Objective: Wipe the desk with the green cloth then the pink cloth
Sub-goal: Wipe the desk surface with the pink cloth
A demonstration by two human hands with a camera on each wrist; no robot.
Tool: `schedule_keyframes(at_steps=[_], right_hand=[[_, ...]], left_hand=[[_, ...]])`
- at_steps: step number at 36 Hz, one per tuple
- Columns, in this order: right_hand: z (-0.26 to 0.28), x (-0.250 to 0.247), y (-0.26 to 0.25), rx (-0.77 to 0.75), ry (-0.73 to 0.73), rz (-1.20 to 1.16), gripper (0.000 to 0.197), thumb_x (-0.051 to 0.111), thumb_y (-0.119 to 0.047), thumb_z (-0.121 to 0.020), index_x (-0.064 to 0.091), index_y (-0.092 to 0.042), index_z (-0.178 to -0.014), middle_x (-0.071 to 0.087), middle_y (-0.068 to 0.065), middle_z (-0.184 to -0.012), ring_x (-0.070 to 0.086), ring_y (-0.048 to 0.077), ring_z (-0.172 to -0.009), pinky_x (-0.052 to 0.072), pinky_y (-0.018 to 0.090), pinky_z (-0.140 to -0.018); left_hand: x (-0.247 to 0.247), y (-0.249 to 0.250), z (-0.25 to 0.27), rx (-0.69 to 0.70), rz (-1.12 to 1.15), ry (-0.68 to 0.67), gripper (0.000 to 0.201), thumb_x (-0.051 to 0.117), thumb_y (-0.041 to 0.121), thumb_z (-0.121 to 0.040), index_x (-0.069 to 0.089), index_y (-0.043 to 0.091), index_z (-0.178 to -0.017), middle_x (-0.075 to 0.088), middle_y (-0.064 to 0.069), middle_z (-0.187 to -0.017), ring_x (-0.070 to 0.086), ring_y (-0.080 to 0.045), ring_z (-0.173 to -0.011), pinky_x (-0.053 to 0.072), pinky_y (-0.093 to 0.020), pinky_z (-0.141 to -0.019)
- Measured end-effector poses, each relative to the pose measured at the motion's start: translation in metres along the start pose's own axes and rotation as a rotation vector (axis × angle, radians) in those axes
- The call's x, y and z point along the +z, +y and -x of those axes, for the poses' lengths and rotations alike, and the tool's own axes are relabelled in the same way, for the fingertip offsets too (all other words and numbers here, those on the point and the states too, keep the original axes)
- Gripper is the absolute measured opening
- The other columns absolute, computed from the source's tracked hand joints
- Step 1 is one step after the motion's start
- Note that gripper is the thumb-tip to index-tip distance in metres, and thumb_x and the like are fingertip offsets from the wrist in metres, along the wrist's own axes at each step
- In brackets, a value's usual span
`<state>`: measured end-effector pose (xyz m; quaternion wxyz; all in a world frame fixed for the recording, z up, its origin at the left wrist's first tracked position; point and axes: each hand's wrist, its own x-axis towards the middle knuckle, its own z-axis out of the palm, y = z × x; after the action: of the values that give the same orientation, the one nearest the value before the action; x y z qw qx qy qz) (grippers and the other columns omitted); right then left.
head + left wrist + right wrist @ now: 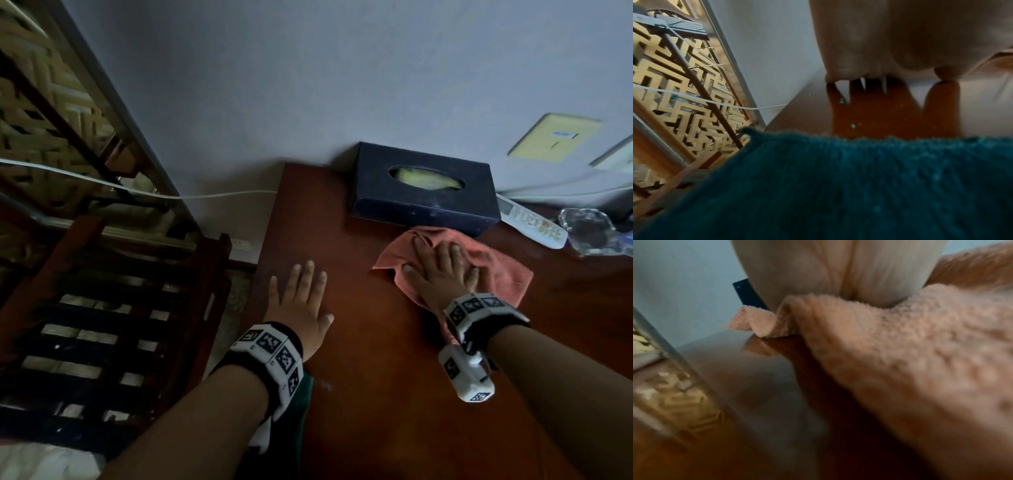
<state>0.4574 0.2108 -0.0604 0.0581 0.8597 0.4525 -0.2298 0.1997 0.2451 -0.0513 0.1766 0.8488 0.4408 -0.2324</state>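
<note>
The pink cloth (pixel 479 263) lay flat under the right hand (pixel 442 270), whose fingers were spread straight and pressing it onto the desk (pixel 376 377). It appeared soft, light and fluffy, rumpled at its left edge in the right wrist view; it would likely slide best under a flat palm at its middle. The green cloth (pixel 838 186) lay under the left wrist, at the desk's left border. The left hand (pixel 301 308) rested open, fingers spread on bare wood, holding nothing. Just beyond the right fingertips stood a dark tissue box (pixel 424 192), touching or nearly touching the cloth. A remote (pixel 531 222) and a clear glass object (pixel 589 233) lay further right. Open room lay between the hands and toward the person; the desk's left edge ran beside the left hand.
</note>
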Motion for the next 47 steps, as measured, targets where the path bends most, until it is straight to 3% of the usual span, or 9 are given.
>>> schedule_keyframes(at_steps=[8, 14, 19, 23, 28, 33, 37, 41, 47], right_hand=[[0.017, 0.005, -0.033, 0.109, -0.038, -0.026, 0.067, 0.021, -0.065, -0.093, -0.015, -0.045, -0.146, -0.02, 0.005, -0.158, -0.024, 0.029, -0.143, -0.01, 0.063, -0.109], [0.028, 0.017, -0.07, -0.079, -0.076, 0.021, 0.069, 0.023, -0.066, -0.091, -0.019, -0.048, -0.143, -0.038, 0.001, -0.151, -0.033, 0.031, -0.138, -0.014, 0.065, -0.107], [0.027, 0.023, -0.081, -0.229, -0.116, 0.062, 0.074, 0.027, -0.073, -0.087, -0.019, -0.052, -0.141, -0.042, -0.003, -0.148, -0.038, 0.029, -0.135, -0.018, 0.064, -0.106], [0.013, 0.015, -0.064, -0.293, -0.087, 0.087, 0.073, 0.027, -0.076, -0.084, -0.013, -0.056, -0.141, -0.036, -0.008, -0.151, -0.032, 0.025, -0.14, -0.017, 0.062, -0.108], [0.009, 0.014, -0.057, -0.255, -0.062, 0.064, 0.074, 0.026, -0.078, -0.082, -0.013, -0.057, -0.141, -0.036, -0.009, -0.151, -0.033, 0.023, -0.139, -0.017, 0.062, -0.108], [0.048, 0.029, -0.049, -0.259, -0.068, 0.075, 0.076, 0.023, -0.079, -0.082, -0.019, -0.055, -0.14, -0.042, -0.009, -0.147, -0.038, 0.023, -0.136, -0.019, 0.063, -0.106], [0.096, 0.043, -0.041, -0.305, -0.122, 0.117, 0.078, 0.026, -0.077, -0.083, -0.024, -0.053, -0.139, -0.048, -0.007, -0.143, -0.044, 0.025, -0.132, -0.02, 0.064, -0.105], [0.141, 0.055, -0.034, -0.354, -0.186, 0.127, 0.08, 0.03, -0.074, -0.085, -0.027, -0.052, -0.137, -0.051, -0.008, -0.141, -0.048, 0.024, -0.129, -0.021, 0.065, -0.104], [0.151, 0.06, -0.032, -0.346, -0.229, 0.131, 0.079, 0.031, -0.076, -0.084, -0.03, -0.059, -0.129, -0.053, -0.011, -0.139, -0.051, 0.022, -0.126, -0.023, 0.064, -0.103]], left_hand=[[0.006, 0.003, -0.003, -0.021, 0.003, -0.008, 0.066, 0.01, 0.051, -0.098, -0.038, 0.02, -0.13, -0.046, -0.003, -0.14, -0.034, -0.024, -0.137, -0.013, -0.056, -0.112], [0.003, 0.004, -0.003, -0.036, -0.02, -0.022, 0.067, 0.013, 0.05, -0.099, -0.034, 0.021, -0.137, -0.041, -0.004, -0.146, -0.032, -0.024, -0.139, -0.013, -0.055, -0.112], [-0.001, 0.004, -0.003, -0.043, -0.063, -0.063, 0.064, 0.012, 0.05, -0.099, -0.007, 0.018, -0.151, -0.023, -0.006, -0.156, -0.029, -0.027, -0.14, -0.012, -0.056, -0.113], [0.0, 0.004, -0.004, -0.049, -0.05, -0.059, 0.065, 0.01, 0.051, -0.099, -0.019, 0.019, -0.148, -0.045, -0.004, -0.141, -0.034, -0.025, -0.137, -0.011, -0.056, -0.112], [0.001, 0.005, -0.005, -0.052, -0.044, -0.052, 0.067, 0.01, 0.052, -0.098, -0.024, 0.02, -0.145, -0.044, -0.005, -0.144, -0.034, -0.025, -0.137, -0.012, -0.056, -0.113], [0.003, 0.005, -0.005, -0.055, -0.047, -0.035, 0.068, 0.011, 0.053, -0.098, -0.027, 0.021, -0.144, -0.046, -0.004, -0.139, -0.032, -0.025, -0.138, -0.011, -0.056, -0.113], [0.003, 0.005, -0.004, -0.049, -0.008, -0.001, 0.067, 0.013, 0.05, -0.098, -0.025, 0.022, -0.145, -0.035, -0.004, -0.15, -0.028, -0.025, -0.14, -0.011, -0.055, -0.113], [0.002, 0.006, -0.005, -0.063, -0.015, -0.017, 0.068, 0.013, 0.051, -0.098, -0.027, 0.022, -0.144, -0.035, -0.004, -0.151, -0.028, -0.024, -0.14, -0.011, -0.055, -0.113], [0.0, 0.005, -0.006, -0.067, -0.023, -0.049, 0.068, 0.012, 0.051, -0.098, -0.03, 0.021, -0.142, -0.04, -0.004, -0.147, -0.03, -0.025, -0.139, -0.012, -0.055, -0.112]])
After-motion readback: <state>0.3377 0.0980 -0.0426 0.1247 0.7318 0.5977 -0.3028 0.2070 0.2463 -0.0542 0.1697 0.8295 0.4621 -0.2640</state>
